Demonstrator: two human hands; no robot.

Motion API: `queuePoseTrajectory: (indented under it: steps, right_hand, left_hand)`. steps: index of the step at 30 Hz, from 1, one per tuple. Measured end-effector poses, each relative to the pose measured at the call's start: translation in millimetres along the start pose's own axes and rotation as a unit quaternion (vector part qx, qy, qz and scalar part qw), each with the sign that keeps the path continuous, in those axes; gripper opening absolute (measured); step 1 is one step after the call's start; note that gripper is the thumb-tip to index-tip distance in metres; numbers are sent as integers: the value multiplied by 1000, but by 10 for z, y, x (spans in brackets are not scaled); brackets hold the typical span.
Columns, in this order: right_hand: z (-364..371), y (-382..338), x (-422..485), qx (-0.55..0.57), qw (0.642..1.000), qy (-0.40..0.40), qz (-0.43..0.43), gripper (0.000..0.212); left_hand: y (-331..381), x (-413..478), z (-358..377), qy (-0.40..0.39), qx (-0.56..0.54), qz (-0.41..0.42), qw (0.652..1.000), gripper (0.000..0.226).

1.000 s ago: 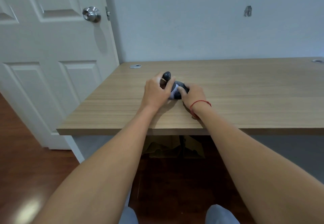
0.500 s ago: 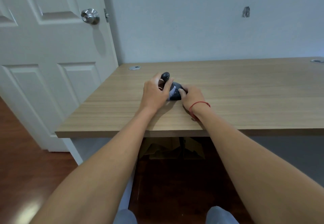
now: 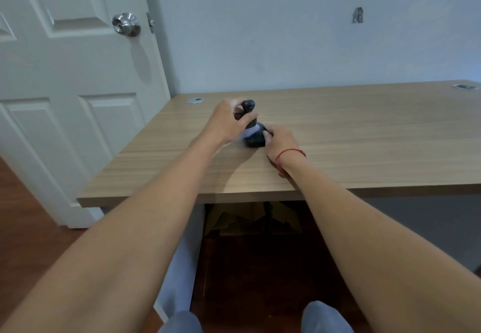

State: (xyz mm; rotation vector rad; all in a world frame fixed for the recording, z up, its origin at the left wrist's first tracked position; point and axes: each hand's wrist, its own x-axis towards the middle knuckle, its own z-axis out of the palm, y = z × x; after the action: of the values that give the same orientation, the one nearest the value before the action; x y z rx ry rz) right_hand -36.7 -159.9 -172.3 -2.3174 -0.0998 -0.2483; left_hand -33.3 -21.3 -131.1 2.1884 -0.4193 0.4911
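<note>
Seeming light and stiff, the brush [image 3: 249,108] is gripped at its handle by the left hand [image 3: 225,124], the block [image 3: 255,141] by the right hand [image 3: 281,141].

arms extended; left hand [image 3: 226,122], right hand [image 3: 280,142] curled, gripping

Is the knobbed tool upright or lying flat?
Nearly upright: left hand grips the knobbed tool, knob topmost, lower end on the dark piece the right hand holds on the desk.
</note>
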Motion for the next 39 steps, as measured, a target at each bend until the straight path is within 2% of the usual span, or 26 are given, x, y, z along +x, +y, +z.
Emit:
queuePoseTrajectory:
  steps: [3,5,7,11,13,16,20,25,28,34,37,39]
  right_hand:
    - [-6,0,-20,1,1000,1,-2,32]
    - [-3,5,-15,3,1000,3,-4,32]
    - [-1,7,-13,11,1000,0,-2,32]
    - [4,15,-6,19,1000,-3,4,32]
    - [3,19,-2,15,1000,-3,3,32]
    - [-3,22,0,9,1000,-7,0,31]
    - [-1,29,0,-2,1000,3,-13,34]
    - [7,10,8,6,1000,3,-1,36]
    - [3,-41,-75,14,1000,7,3,50]
    - [-45,-60,-156,2,1000,-7,-3,66]
    - [-83,-29,-144,20,999,-42,-10,77]
    - [-91,-24,-129,20,999,-44,-9,75]
  left_hand:
    - [20,41,115,43,15,18,999,13]
    - [17,39,138,44,24,20,999,17]
    - [24,29,108,27,30,14,999,20]
    - [13,27,9,-67,-7,-24,997,22]
    - [14,29,39,-26,-5,-19,999,26]
    - [23,49,127,101,31,-9,994,21]
    - [-145,25,205,232,-29,-33,972,18]
    - [-232,-92,237,247,-60,-31,967,38]
    - [-209,-105,220,263,-69,-32,962,45]
    - [-285,-81,234,233,-23,-77,969,29]
    - [-308,-57,234,255,-24,-108,961,27]
    - [-284,-72,222,274,-51,-119,953,29]
